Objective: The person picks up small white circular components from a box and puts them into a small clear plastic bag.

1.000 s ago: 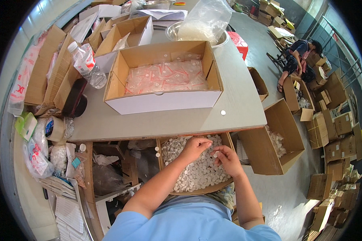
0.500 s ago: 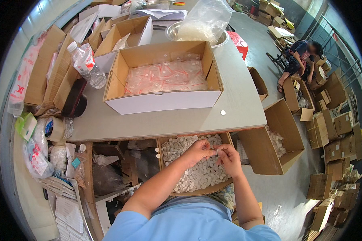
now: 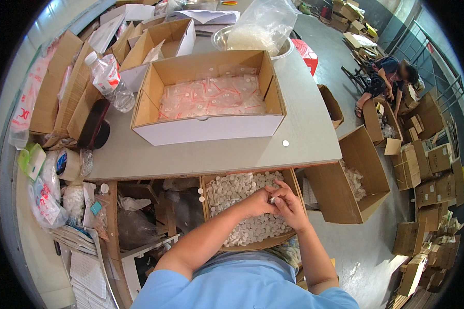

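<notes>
A white disc was above the box of discs, pinched in the right hand's grip; the left hand's grip curled alongside, its hold too hidden to tell. Beyond the box, the desk carried a carton.

A small whitish piece, mostly covered and too small to make out in detail, is held just above a loose heap of small, round, flat white discs. The discs overlap at many angles, some flat, some tilted, and spread from wall to wall inside an open-topped brown cardboard box; part of the heap's middle is hidden.
</notes>
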`<state>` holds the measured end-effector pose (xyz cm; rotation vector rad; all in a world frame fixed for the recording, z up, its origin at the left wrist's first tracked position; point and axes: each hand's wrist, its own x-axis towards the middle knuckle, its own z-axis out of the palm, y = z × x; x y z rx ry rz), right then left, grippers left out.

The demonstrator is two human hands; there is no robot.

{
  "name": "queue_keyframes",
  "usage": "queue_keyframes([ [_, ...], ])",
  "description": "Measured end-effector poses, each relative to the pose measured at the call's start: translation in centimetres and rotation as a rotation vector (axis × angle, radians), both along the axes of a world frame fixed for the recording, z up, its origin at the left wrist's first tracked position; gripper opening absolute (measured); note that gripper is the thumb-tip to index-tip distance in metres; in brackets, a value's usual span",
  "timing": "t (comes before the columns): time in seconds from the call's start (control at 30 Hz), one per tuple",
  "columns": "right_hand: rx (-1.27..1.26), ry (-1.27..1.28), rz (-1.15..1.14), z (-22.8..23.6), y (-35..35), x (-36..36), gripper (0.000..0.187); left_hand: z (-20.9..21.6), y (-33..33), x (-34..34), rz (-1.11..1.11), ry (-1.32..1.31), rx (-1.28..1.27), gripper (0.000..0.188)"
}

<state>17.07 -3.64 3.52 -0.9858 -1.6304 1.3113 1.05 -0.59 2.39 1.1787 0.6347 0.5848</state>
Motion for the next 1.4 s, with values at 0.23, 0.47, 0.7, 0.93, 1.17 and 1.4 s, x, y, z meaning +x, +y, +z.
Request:
queue_keyframes([
  [0.23,-0.066,0.063,-0.076,0.4,-0.3,0.3,0.017,-0.2,0.6,-0.5,-0.110,0.040,0.011,0.039],
  [0.47,-0.047,-0.022,0.022,0.4,-0.2,0.5,0.029,-2.4,1.0,-1.0,-0.159,0.022,0.004,0.049],
  [0.7,-0.169,0.226,0.091,-0.2,-0.8,0.3,0.044,-0.8,0.8,-0.9,-0.183,0.088,0.107,0.050],
  [0.93,-0.018,0.029,-0.037,1.4,-0.4,0.5,0.034,-1.0,1.2,-1.3,-0.209,0.127,0.050,0.047],
  [1.17,0.203,-0.273,-0.087,1.0,-0.7,-0.1,0.016,-2.0,1.3,-1.4,-0.258,-0.010,-0.138,0.047],
  [1.4,-0.133,-0.029,-0.193,-0.1,0.3,1.0,0.010,-1.3,1.1,-1.0,0.142,0.076,0.120,0.027],
])
